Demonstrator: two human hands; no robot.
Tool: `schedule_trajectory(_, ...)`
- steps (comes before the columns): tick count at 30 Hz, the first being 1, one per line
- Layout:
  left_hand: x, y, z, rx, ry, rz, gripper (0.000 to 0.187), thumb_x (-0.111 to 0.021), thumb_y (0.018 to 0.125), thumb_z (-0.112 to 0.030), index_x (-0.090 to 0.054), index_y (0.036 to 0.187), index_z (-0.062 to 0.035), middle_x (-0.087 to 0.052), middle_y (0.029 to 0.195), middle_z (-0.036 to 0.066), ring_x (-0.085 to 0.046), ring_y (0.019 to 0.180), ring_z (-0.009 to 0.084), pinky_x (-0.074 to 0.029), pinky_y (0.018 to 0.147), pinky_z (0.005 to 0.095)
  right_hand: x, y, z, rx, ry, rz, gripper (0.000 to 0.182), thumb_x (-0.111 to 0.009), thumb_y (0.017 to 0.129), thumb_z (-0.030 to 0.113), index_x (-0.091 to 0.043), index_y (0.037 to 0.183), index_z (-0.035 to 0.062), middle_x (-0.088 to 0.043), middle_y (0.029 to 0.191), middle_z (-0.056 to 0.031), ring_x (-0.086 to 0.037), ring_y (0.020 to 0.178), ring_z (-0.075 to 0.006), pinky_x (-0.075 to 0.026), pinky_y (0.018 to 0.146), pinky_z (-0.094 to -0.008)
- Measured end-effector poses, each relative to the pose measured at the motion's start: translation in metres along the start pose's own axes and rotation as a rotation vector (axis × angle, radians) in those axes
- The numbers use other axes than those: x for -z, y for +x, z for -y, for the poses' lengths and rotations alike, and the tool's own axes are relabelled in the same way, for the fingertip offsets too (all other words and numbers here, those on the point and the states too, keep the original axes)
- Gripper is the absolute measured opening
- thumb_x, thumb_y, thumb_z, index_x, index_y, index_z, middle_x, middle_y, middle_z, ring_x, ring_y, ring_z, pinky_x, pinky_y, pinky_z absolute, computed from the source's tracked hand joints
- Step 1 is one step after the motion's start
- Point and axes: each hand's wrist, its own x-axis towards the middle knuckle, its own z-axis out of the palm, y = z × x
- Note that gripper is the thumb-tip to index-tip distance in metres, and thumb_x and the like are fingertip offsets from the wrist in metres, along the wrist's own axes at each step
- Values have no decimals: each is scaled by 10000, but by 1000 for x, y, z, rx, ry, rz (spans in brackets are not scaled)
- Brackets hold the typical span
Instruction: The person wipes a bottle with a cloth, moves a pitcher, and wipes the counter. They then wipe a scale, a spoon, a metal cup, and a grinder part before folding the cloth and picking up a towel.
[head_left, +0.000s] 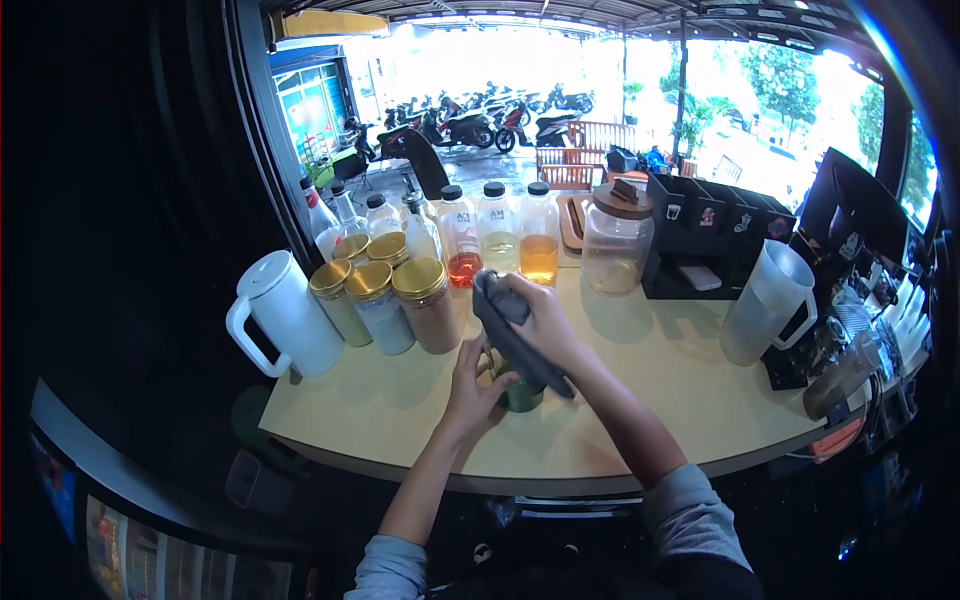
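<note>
Near the middle of the pale counter point(650, 400), my right hand point(543, 320) is closed round a dark grey cloth point(515, 343), which hangs down toward the lower right. Under the cloth stands a green container point(522, 396), partly hidden by it. My left hand point(474, 385) is at the container's left side, its fingers curved against it near the rim. The container's top and contents are hidden by the cloth and my hands.
Gold-lidded jars point(425, 305) and a white pitcher point(290, 315) stand left. Behind are black-capped bottles point(497, 235) and a wooden-lidded glass jar point(615, 245). To the right are a black organiser point(715, 230), a clear pitcher point(765, 305) and a screen point(850, 215).
</note>
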Motion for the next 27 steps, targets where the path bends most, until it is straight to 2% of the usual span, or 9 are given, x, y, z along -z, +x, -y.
schedule_trajectory(2,0,1,1,-10,-29,-7,666,-735,762,-149,-392,1326,-62,-430,1163,106,-475,1152,245,-451,976,400,2,1,4,96,-75,-28,255,-618,766,159,-547,931,-21,-580,724,-96,-521,656,-105,-439,617,-290)
schedule_trajectory(5,-4,3,-4,-122,18,-23,595,-705,760,-63,-423,1284,-56,-430,1151,107,-506,1110,237,-462,957,380,16,15,-1,-319,49,172,225,-554,834,165,-564,960,-22,-617,809,-86,-545,729,-99,-447,678,-275)
schedule_trajectory(6,-6,3,-1,-90,-20,-37,564,-699,750,-56,-440,1251,-50,-444,1124,107,-523,1084,236,-457,940,359,16,17,-3,-320,46,171,225,-554,834,165,-564,960,-22,-617,809,-86,-545,729,-99,-447,678,-275)
schedule_trajectory(8,-8,2,4,-21,-93,-61,504,-688,729,-40,-475,1185,-38,-473,1070,108,-557,1032,234,-446,905,318,14,18,-6,-475,517,127,243,-534,878,178,-573,996,-31,-614,907,-48,-549,825,-90,-449,757,-241)
schedule_trajectory(9,-9,2,5,-19,-96,-57,504,-688,729,-40,-475,1185,-38,-473,1070,108,-557,1032,234,-446,905,318,16,17,-3,-525,540,134,282,-542,892,194,-570,1054,-35,-598,968,-31,-545,895,-87,-437,824,-221)
schedule_trajectory(13,-8,4,-1,-24,-123,-36,527,-707,724,-77,-471,1190,-12,-474,1038,100,-539,1042,235,-436,898,312,25,7,-8,-384,481,287,309,-593,864,180,-567,1105,-12,-607,961,-47,-554,885,-72,-444,802,-214)
schedule_trajectory(18,-8,6,-9,3,-119,-23,550,-713,709,-67,-475,1200,-3,-463,1052,96,-521,1038,227,-427,905,317,24,6,-9,-252,341,272,327,-628,844,234,-600,1037,-28,-618,893,-41,-564,788,-83,-468,732,-232)
schedule_trajectory(20,-8,6,-13,-35,-86,-49,549,-712,699,-42,-486,1198,-11,-462,1059,99,-515,1047,229,-423,909,316,24,10,-10,-610,528,210,377,-594,873,250,-565,1126,-28,-627,929,-48,-583,815,-82,-471,748,-218)
schedule_trajectory(27,-9,6,-11,-42,-43,-30,552,-683,718,14,-459,1222,-10,-443,1069,83,-513,1072,205,-439,909,305,23,0,-15,-538,597,110,348,-575,875,238,-602,1081,-41,-636,883,-53,-590,813,-104,-479,760,-243)
